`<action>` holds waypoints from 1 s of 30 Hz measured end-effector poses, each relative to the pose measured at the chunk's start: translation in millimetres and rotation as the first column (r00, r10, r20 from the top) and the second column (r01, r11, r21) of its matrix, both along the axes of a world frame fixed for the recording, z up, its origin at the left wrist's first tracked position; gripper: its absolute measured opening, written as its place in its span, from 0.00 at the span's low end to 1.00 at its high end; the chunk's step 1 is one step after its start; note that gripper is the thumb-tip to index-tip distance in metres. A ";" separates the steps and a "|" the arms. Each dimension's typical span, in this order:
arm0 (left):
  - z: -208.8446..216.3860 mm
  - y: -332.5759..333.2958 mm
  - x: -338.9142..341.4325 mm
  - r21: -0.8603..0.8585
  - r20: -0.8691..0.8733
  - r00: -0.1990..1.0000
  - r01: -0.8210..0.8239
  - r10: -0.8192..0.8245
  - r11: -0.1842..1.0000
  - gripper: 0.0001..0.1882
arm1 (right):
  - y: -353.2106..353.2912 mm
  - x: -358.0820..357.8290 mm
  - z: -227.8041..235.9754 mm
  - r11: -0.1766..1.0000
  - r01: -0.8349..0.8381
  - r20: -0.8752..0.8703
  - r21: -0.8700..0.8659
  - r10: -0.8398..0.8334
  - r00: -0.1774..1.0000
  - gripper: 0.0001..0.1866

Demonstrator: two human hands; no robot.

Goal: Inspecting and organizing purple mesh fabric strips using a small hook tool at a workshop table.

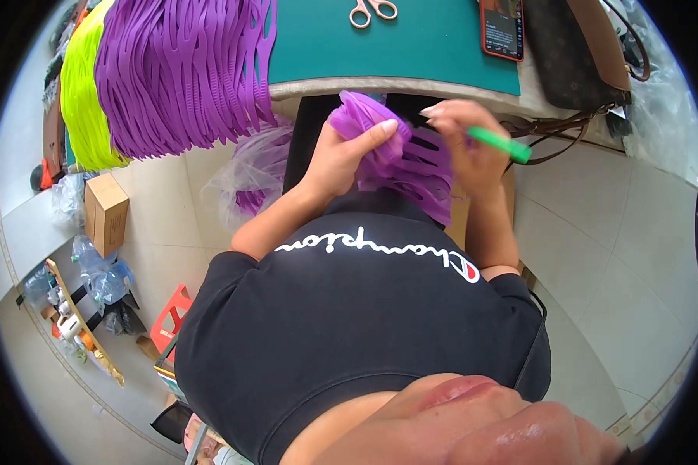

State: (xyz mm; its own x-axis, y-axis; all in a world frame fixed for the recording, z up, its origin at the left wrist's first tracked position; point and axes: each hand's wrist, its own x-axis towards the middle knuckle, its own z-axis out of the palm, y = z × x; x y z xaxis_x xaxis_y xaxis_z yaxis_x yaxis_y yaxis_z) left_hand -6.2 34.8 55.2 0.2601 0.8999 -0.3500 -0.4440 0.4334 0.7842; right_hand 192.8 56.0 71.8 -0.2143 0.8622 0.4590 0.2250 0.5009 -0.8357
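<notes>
My left hand (347, 155) is closed around a folded bunch of purple rubbery straps (358, 115), thumb pressed on top, just off the table's front edge. Close to its right, my right hand (467, 139) is closed on a slim bright green tool (499, 145), whose kind I cannot make out. That hand is slightly smeared by motion, and its fingertips are apart from the bunch. More purple slotted straps (419, 174) lie across my lap beneath both hands.
A thick pile of purple straps (182, 70) hangs over the table edge beside yellow-green ones (83, 93). On the green mat (395, 58) lie pink-handled scissors (373, 12) and a phone (502, 29). A brown bag (574, 58) stands right; a cardboard box (106, 213) is on the floor.
</notes>
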 end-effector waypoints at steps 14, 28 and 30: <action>1.6 5.7 6.4 0.036 0.038 0.983 -0.180 0.179 0.983 0.04 | -11.4 -23.0 -17.0 0.934 0.011 0.199 0.357 -0.087 0.976 0.10; -5.8 3.8 -0.3 0.141 -0.088 0.981 -0.159 0.173 0.977 0.05 | -13.3 -26.3 -3.8 0.945 0.026 0.396 0.326 -0.162 0.904 0.08; -10.8 2.1 -0.7 0.138 -0.093 0.981 -0.157 0.170 0.978 0.05 | -12.7 -24.2 -1.2 0.963 0.017 0.490 0.269 -0.152 0.859 0.06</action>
